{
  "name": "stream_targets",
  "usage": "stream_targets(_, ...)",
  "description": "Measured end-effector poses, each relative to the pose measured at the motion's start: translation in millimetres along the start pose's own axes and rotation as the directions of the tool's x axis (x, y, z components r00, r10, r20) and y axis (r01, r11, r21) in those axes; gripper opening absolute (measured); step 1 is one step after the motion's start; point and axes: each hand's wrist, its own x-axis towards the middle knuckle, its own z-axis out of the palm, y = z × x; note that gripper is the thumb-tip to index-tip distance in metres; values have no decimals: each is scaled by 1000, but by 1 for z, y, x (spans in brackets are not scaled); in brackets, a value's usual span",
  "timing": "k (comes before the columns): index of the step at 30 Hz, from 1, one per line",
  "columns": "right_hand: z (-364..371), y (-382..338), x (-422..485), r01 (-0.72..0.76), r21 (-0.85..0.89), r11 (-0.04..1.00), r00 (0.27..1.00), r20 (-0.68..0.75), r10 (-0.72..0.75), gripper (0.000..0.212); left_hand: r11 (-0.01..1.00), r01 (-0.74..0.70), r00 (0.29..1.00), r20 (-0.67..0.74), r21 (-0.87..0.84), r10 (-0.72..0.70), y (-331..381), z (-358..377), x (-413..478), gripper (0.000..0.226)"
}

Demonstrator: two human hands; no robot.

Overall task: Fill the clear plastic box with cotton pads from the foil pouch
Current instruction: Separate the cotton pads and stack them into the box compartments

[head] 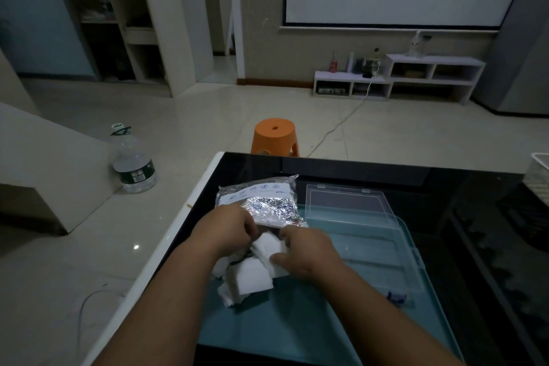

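Pretty dim shot, so a lot is murky. The fingertips of both hands are buried where the pouch opens, and I can't see inside it at all. The print on the foil is too small to read. The box is clear on a teal mat, so its near walls nearly vanish; its lid is open and lies back toward the far side. A white basket is cut off by the right edge.

Both forearms come in from the bottom and meet mid-table. The left hand is knuckles up, with fingers curled round the pouch's near end. The right hand pinches a wad of pads, thumb on top. More pads lie in a loose heap under both wrists on the mat, just left of the box. The pouch lies flat on the table beside the box's lid.

Past the table are an orange stool and a water bottle on the floor.
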Motion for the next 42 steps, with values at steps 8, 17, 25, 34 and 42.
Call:
stream_targets(8, -7, -3, -1, -59, 43, 997, 991, 122, 54, 36, 999, 0, 1000, 19, -48, 1, 2, -2, -2, 33)
stream_targets(17, -20, 6, -7, -117, 461, 880, 992, 20, 122, 28, 987, 26, 1000, 13, -161, -24, 3, -6, -2, 33)
stream_targets(25, -46, 28, -21, -149, 744, 652, 955, -63, 290, 20, 789, 29, 985, -118, -613, -128, 19, 5, 3, 26)
stream_targets(34, -49, 35, -41, -71, 866, 495, 913, -143, 382, 23, 274, 89, 990, 56, -958, -126, 87, 22, -12, 27)
stream_targets(42, -59, 38, -44, -37, 881, 471, 916, -159, 369, 26, 180, 68, 978, 30, -981, -206, 91, 21, 0, 27)
